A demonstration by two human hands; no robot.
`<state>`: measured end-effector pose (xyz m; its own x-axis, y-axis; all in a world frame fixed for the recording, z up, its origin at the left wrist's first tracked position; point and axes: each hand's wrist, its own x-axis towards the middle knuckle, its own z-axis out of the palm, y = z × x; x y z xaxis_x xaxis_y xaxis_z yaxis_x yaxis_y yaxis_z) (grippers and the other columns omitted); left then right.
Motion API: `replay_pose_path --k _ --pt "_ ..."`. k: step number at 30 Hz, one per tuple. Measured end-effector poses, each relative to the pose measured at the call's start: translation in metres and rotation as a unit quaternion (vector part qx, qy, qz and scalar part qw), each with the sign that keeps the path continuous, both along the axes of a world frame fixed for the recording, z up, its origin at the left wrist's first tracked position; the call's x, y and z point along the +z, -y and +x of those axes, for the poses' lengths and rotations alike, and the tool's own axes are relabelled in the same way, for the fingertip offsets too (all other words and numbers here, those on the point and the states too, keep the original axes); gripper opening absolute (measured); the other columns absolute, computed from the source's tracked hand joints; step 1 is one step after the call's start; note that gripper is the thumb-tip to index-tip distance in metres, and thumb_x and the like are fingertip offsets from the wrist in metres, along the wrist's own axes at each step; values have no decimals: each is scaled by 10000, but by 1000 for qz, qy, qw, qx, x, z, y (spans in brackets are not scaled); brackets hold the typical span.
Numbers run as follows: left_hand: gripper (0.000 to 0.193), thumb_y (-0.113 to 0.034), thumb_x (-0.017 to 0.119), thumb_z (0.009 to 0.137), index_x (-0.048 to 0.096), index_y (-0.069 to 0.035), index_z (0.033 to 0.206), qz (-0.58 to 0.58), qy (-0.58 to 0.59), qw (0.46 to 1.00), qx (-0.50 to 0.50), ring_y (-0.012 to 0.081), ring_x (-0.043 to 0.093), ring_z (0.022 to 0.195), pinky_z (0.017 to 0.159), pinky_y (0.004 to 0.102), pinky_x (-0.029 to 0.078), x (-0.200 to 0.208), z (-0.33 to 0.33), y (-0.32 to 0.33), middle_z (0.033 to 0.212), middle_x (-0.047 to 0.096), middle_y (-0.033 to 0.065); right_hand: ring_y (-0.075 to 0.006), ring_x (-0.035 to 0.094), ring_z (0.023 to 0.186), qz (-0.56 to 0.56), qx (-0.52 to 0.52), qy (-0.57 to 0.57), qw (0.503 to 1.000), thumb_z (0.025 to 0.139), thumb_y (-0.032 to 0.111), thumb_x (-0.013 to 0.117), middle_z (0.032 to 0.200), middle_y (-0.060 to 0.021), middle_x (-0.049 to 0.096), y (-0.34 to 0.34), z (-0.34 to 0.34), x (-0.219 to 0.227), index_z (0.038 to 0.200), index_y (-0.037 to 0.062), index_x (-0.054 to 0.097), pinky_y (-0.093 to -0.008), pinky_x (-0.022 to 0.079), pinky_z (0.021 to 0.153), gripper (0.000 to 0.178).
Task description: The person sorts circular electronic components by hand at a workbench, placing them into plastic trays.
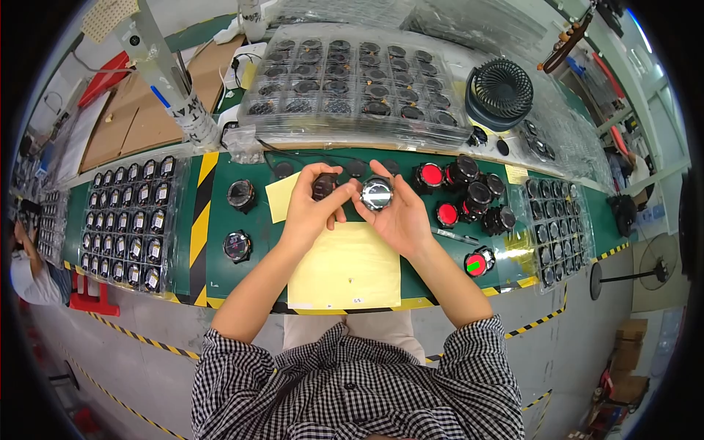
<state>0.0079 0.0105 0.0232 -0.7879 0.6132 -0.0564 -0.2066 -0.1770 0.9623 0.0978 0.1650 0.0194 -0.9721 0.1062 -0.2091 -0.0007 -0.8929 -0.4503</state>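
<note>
Above a yellow sheet [345, 268] on the green bench, my two hands are close together. My left hand [309, 209] is closed round a dark round watch body [323, 188], its thumb reaching across toward the other hand. In my right hand [403, 220] a round watch body with a shiny, reflecting face [376, 194] rests against the fingers. To the right stands a cluster of black watch bodies [479, 193], some with red screens [431, 174]. A watch with a red and green screen [477, 265] lies nearer the front edge.
Two single watches, one upper [241, 195] and one lower [237, 246], lie left of my arms. Filled clear trays flank me, left [172, 220] and right [524, 235]. Behind are stacked trays [352, 132] and a black fan [501, 92]. A pen [456, 236] lies right.
</note>
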Motion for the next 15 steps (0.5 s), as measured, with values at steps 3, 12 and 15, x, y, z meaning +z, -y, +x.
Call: replay_pose_path --k 3,12,15 --pt "317 -94 673 870 468 -69 1110 2 2 1000 29 93 559 537 394 212 383 -3 -1 0 1172 573 105 -295 565 1083 -11 20 -25 999 1032 346 363 1254 -198 514 -2 0 -7 1437 130 325 -386 466 964 460" --pt "271 -66 522 884 481 -73 1151 14 -41 999 19 112 573 582 460 215 416 2 -3 4 1164 567 96 -246 541 1082 46 29 -77 995 1022 335 407 1266 -143 514 0 2 -9 1481 153 281 -358 454 954 509" --pt "361 -116 488 883 472 -90 1243 31 -22 999 14 142 575 577 468 230 419 6 -4 8 1185 567 117 -190 532 1061 163 4 -115 980 1027 286 422 1252 -104 522 3 4 -5 1483 142 286 -333 428 943 498"
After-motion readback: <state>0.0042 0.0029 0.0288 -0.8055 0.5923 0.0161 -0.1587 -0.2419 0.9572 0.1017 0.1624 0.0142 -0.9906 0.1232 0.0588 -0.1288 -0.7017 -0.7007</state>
